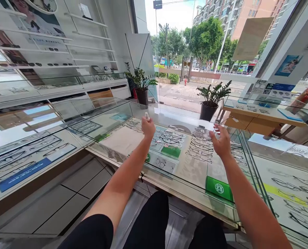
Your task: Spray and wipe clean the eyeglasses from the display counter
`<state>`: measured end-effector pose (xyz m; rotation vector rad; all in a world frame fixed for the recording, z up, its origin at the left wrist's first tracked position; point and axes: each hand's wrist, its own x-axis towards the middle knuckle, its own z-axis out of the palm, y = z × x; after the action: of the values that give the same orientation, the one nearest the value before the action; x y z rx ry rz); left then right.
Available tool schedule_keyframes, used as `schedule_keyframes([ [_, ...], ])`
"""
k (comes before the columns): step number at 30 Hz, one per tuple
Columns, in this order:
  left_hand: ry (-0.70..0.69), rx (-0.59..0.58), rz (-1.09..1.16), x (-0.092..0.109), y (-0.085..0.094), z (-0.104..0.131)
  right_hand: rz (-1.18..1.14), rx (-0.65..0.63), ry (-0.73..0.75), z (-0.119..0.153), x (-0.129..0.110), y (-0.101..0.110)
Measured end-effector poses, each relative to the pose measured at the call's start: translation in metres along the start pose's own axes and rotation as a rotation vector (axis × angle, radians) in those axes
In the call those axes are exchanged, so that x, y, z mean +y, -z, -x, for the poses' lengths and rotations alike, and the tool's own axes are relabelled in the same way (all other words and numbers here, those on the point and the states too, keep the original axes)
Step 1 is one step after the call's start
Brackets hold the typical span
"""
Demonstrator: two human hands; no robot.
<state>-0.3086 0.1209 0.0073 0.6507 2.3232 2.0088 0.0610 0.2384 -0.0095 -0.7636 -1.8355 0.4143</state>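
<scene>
My left hand [148, 128] is closed around a small white bottle [146, 116], whose top pokes out above the fist. It is raised over the glass counter [164, 112]. Farther right, my right hand [222, 141] pinches a thin-rimmed pair of eyeglasses [216, 128] between thumb and fingers; much of the frame is too fine to make out. Beneath the glass, between the hands, lie rows of eyeglasses [171, 137] and another column of frames [200, 147]. A green card [171, 151] and a larger green box [218, 188] are inside the case too.
Two potted plants, one at the left [142, 97] and one at the right [208, 110], stand behind the counter by the window. A second display case with a blue strip [24, 174] adjoins on the left. Wall shelves [89, 35] hold sunglasses. A wooden table [250, 124] stands back right.
</scene>
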Motion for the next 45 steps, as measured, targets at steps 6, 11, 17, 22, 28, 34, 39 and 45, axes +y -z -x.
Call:
schedule_keyframes([
  [6, -0.07, -0.595, 0.578, 0.06, -0.074, 0.05, -0.33, -0.039, -0.21, -0.008, 0.007, -0.002],
  [11, 0.028, -0.914, 0.774, 0.069, -0.109, 0.101, -0.401, -0.08, -0.215, -0.01, 0.003, -0.002],
  [17, 0.103, -1.115, 0.793, 0.06, -0.105, 0.112, -0.518, -0.194, -0.268, -0.007, -0.015, -0.004],
  [22, 0.255, -1.356, 0.783, 0.067, -0.09, 0.105, -0.557, -0.329, -0.315, -0.002, -0.033, -0.002],
  [28, 0.214, -1.434, 0.696, 0.069, -0.084, 0.105, -0.61, -0.472, -0.338, 0.003, -0.041, -0.003],
  [34, 0.019, -1.387, 0.525, 0.066, -0.089, 0.114, -0.681, -0.578, -0.345, 0.004, -0.046, -0.001],
  [39, -0.052, -1.29, 0.463, 0.063, -0.09, 0.117, -0.706, -0.604, -0.354, 0.004, -0.05, 0.001],
  [45, -0.055, -1.272, 0.462, 0.062, -0.092, 0.118, -0.741, -0.662, -0.33, 0.005, -0.052, 0.0],
])
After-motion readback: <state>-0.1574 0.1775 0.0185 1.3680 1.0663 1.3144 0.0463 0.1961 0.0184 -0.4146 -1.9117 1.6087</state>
